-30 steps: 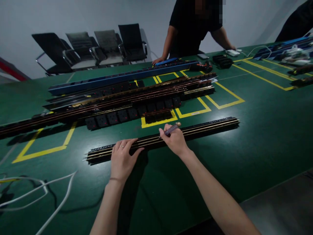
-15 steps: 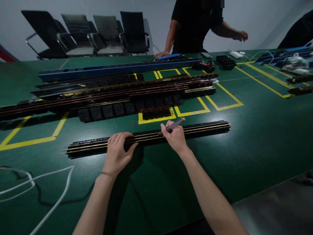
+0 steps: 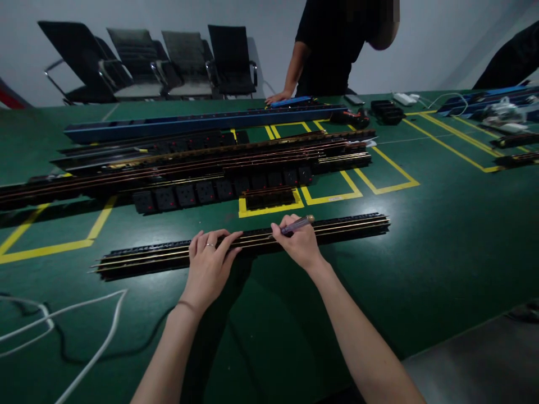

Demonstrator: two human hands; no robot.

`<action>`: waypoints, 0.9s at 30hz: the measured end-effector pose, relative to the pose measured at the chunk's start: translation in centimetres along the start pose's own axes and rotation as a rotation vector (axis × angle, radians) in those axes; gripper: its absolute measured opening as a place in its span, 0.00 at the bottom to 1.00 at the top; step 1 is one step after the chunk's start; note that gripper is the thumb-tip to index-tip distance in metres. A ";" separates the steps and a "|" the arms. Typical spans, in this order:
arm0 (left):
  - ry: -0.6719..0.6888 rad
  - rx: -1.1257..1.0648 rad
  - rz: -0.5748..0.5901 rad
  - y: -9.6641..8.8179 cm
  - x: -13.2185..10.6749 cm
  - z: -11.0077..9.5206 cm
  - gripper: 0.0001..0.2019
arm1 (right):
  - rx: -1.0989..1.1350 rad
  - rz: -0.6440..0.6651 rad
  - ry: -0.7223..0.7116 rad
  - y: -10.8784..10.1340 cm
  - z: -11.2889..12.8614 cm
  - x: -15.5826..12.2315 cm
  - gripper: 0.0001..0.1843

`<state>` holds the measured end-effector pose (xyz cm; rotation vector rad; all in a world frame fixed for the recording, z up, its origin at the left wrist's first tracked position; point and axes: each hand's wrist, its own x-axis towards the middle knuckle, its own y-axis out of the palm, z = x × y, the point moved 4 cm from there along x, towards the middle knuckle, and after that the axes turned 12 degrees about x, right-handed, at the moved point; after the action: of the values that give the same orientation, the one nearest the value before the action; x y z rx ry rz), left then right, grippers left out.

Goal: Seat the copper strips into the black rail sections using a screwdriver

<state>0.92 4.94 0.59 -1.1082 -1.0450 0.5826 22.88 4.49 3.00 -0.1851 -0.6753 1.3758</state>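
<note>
Now gripping with right fingers (image 3: 277, 230) a purple, gold-ended tool (image 3: 297, 224), and with left fingers (image 3: 226, 242) a long black, brass-railed strip (image 3: 255, 239), shifted leftward across green desk (image 3: 442, 252).

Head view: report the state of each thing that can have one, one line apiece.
Left hand: on the black strip.
Right hand: closed around the pen-like tool.
Pen-like tool: tilted, thin end towards the strip; contact unclear.
Black strip: lying lengthwise on the green table.
White cable: loosely looped.
Black sockets: lined in a row.
Co-worker's hand: resting at the table's far side.
</note>
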 end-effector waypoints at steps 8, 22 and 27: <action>-0.027 0.005 -0.072 -0.2 -0.6 2.2 0.17 | 0.057 -0.134 0.049 -0.7 -1.1 0.0 0.21; -0.149 -0.220 -0.055 0.2 -0.1 4.0 0.13 | 0.154 -0.138 0.074 -1.3 -1.1 0.0 0.22; -0.124 -0.248 -0.119 -0.4 -0.7 4.2 0.17 | 0.128 -0.163 0.053 -0.8 -0.9 0.0 0.21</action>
<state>-3.21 6.04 0.99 -1.2270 -1.3082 0.4390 24.05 4.58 2.73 -0.0626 -0.5445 1.2490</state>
